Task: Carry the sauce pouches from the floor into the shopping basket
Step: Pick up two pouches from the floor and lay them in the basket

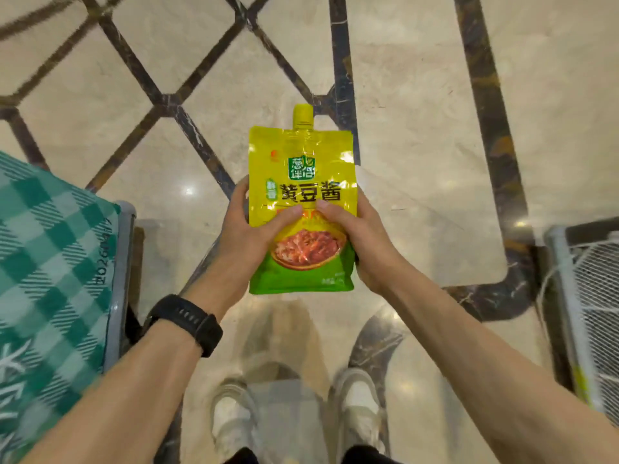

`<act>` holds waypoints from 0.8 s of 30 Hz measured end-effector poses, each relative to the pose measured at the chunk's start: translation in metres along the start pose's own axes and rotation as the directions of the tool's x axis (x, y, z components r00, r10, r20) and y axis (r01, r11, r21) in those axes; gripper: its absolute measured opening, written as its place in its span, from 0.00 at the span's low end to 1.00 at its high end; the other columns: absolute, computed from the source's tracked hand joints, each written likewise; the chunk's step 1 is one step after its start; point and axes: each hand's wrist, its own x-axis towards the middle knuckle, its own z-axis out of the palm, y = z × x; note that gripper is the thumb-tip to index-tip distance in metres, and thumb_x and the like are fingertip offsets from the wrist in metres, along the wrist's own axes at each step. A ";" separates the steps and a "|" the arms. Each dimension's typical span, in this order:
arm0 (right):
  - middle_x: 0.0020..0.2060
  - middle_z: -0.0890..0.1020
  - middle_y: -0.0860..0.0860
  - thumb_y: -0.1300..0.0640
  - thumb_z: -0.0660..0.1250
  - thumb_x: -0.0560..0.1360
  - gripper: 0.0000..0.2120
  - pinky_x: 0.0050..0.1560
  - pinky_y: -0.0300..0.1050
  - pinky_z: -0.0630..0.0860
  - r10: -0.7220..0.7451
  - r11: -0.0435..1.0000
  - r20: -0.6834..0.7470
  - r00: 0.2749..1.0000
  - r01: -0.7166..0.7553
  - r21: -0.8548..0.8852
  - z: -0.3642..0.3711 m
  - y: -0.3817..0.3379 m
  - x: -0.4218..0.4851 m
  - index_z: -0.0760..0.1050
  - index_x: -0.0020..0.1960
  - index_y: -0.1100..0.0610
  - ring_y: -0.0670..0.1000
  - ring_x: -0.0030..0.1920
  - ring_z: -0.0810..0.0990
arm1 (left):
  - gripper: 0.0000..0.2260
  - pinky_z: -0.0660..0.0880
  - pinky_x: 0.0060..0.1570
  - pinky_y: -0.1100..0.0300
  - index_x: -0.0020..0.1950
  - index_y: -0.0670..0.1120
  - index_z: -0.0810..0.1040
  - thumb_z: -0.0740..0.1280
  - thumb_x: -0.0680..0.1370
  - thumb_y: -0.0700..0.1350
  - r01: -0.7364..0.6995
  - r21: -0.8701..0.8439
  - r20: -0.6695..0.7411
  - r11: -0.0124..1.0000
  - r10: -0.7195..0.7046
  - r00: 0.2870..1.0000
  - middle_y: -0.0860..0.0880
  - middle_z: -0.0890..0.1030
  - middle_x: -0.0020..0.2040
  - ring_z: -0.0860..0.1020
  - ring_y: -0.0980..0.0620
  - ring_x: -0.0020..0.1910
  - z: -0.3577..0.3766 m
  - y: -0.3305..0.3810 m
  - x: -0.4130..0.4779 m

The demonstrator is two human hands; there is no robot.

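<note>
Flanking pouch: checkered fabric, white mesh

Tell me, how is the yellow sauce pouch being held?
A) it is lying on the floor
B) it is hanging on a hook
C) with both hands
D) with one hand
C: the left hand and the right hand each grip one side of the sauce pouch.

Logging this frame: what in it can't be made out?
Head view, right edge: the white mesh container is cut off; its contents unseen.
Left edge: the green checked fabric item is cut off; unidentifiable.
The sauce pouch: the left hand and right hand cover its sides and middle print.
The shoes are motion-blurred.
</note>
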 end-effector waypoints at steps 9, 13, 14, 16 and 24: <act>0.52 0.87 0.55 0.52 0.77 0.71 0.22 0.56 0.57 0.82 0.053 0.999 -0.158 0.986 -0.052 0.011 0.041 -0.350 -0.266 0.78 0.62 0.55 0.58 0.53 0.86 | 0.20 0.83 0.42 0.53 0.60 0.50 0.81 0.78 0.69 0.49 0.091 -0.069 -0.001 0.993 -0.091 0.996 0.49 0.88 0.49 0.87 0.48 0.44 0.068 0.370 -0.243; 0.56 0.85 0.54 0.48 0.78 0.69 0.26 0.51 0.51 0.83 -0.036 0.996 -0.082 0.996 0.042 0.079 0.053 -0.445 -0.337 0.77 0.65 0.50 0.57 0.55 0.85 | 0.15 0.83 0.36 0.56 0.56 0.48 0.82 0.77 0.72 0.49 -0.031 -0.048 0.086 0.998 0.035 0.996 0.48 0.88 0.44 0.87 0.47 0.41 0.092 0.479 -0.297; 0.56 0.86 0.53 0.48 0.78 0.69 0.26 0.51 0.51 0.83 -0.074 0.993 -0.109 0.991 0.084 0.086 0.055 -0.462 -0.347 0.77 0.65 0.50 0.56 0.55 0.85 | 0.12 0.82 0.34 0.58 0.55 0.48 0.83 0.76 0.74 0.49 -0.059 -0.032 0.104 0.998 0.062 0.993 0.49 0.88 0.43 0.87 0.48 0.40 0.097 0.498 -0.301; 0.52 0.87 0.52 0.50 0.76 0.70 0.22 0.47 0.49 0.83 -0.144 0.981 -0.206 0.968 0.167 0.100 0.057 -0.490 -0.358 0.78 0.62 0.50 0.54 0.52 0.87 | 0.10 0.83 0.38 0.56 0.54 0.49 0.82 0.75 0.75 0.50 -0.080 -0.014 0.174 0.997 0.081 0.981 0.49 0.88 0.44 0.87 0.48 0.42 0.106 0.530 -0.306; 0.53 0.86 0.55 0.57 0.75 0.73 0.17 0.54 0.57 0.82 -0.276 0.908 -0.520 0.808 0.397 0.134 0.040 -0.524 -0.382 0.78 0.60 0.54 0.58 0.52 0.86 | 0.26 0.83 0.47 0.55 0.65 0.51 0.76 0.78 0.69 0.48 -0.254 0.035 0.575 0.966 0.189 0.796 0.51 0.86 0.54 0.85 0.51 0.51 0.139 0.568 -0.303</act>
